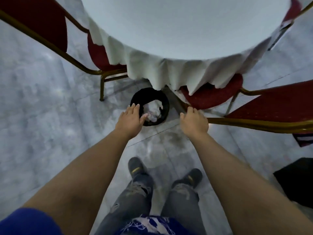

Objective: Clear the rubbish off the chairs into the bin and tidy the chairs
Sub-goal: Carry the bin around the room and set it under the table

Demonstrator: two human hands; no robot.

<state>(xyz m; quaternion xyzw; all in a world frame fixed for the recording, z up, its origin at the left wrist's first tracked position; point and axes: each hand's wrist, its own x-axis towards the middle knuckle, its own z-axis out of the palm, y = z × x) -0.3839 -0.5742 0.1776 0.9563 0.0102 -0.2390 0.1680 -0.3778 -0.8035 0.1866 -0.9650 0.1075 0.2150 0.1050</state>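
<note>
A round black bin [153, 94] stands on the floor at the table's edge, with crumpled white paper [154, 111] inside it. My left hand [131, 118] hovers over the bin's near left rim, fingers spread, holding nothing. My right hand [193, 120] is closed over the top corner of the gold frame of a red chair [277, 106] on the right, whose seat is partly under the tablecloth. A second red chair [98, 51] with a gold frame stands at the left, its seat tucked under the cloth.
A round table with a white cloth [169, 70] hanging in folds fills the top centre. A dark object [298, 180] lies on the floor at the right edge. My feet [137, 168] stand on grey marble floor [42, 107] behind the bin.
</note>
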